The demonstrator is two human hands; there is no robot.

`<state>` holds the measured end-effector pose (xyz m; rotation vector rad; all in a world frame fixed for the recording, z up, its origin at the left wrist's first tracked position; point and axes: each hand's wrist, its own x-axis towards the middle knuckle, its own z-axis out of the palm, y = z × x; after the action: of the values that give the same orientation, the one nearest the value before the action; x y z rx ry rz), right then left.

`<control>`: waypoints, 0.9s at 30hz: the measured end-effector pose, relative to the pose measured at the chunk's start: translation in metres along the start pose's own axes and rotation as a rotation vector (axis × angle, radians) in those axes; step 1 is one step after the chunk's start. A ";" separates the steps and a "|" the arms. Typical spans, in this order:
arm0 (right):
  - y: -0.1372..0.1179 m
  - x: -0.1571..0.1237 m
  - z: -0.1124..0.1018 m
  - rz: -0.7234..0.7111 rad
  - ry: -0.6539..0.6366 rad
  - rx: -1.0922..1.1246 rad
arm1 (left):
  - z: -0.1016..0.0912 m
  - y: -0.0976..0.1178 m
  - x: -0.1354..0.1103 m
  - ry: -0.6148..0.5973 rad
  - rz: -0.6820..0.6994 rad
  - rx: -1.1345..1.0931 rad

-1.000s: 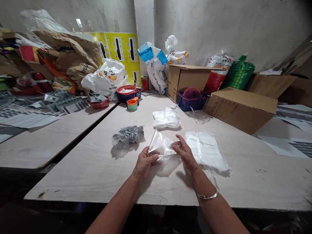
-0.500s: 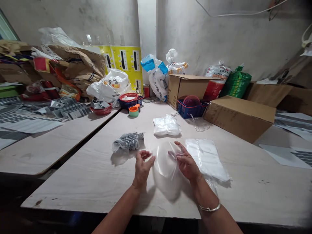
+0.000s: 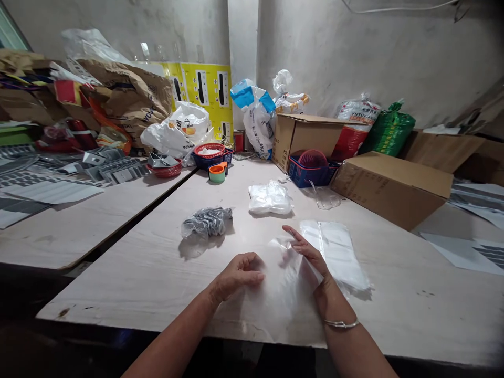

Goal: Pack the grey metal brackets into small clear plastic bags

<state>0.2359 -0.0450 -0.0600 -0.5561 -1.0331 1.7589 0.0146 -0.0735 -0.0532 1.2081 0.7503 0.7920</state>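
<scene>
A clear plastic bag (image 3: 277, 302) spreads between my hands, low over the front of the table. My left hand (image 3: 238, 275) is closed at the bag's left side, with its thumb pointing right and its fingers curled. At the bag's upper right is my right hand (image 3: 309, 254), its index finger stretched out. Its thumb shows blurred through the film, which seems pinched against the other fingers. Beside this hand lies a stack of flat clear bags (image 3: 334, 254). A bag of grey parts (image 3: 208, 221) rests to the left, and a bundle of clear plastic (image 3: 270, 198) lies farther back.
An orange and green tape dispenser (image 3: 218, 172) stands near the table's seam. Behind are a red basket (image 3: 165, 169), a blue basket (image 3: 303, 176) and a tilted cardboard box (image 3: 394, 191). Grey metal-looking parts (image 3: 118, 173) cover the left table. The front table edge runs below my forearms.
My left hand has turned inward and moved slightly right. The plastic bag, which bulged open between my hands, now lies flatter and wider. The whole view has shifted slightly.
</scene>
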 end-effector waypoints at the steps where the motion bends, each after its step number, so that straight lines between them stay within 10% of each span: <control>1: -0.001 0.001 -0.001 -0.013 0.042 -0.020 | -0.001 -0.002 -0.001 -0.003 -0.039 -0.004; 5: -0.001 0.006 -0.006 -0.086 0.208 -0.025 | -0.009 -0.008 -0.001 0.069 -0.142 -0.038; 10: 0.007 0.015 -0.017 -0.240 0.397 0.008 | -0.015 -0.017 0.015 0.547 -0.077 -0.185; 14: 0.021 0.018 -0.018 -0.481 0.636 -0.374 | -0.011 -0.023 0.027 0.742 -0.006 -0.225; 20: 0.038 0.014 0.004 -0.670 0.293 -1.109 | -0.001 -0.029 0.037 0.830 0.035 -0.085; 27: 0.051 0.018 0.006 -0.596 0.180 -1.290 | 0.002 -0.036 0.045 0.815 0.123 0.104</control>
<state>0.1975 -0.0387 -0.0978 -0.9976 -1.8922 0.3475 0.0448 -0.0425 -0.0918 1.0109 1.3957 1.3897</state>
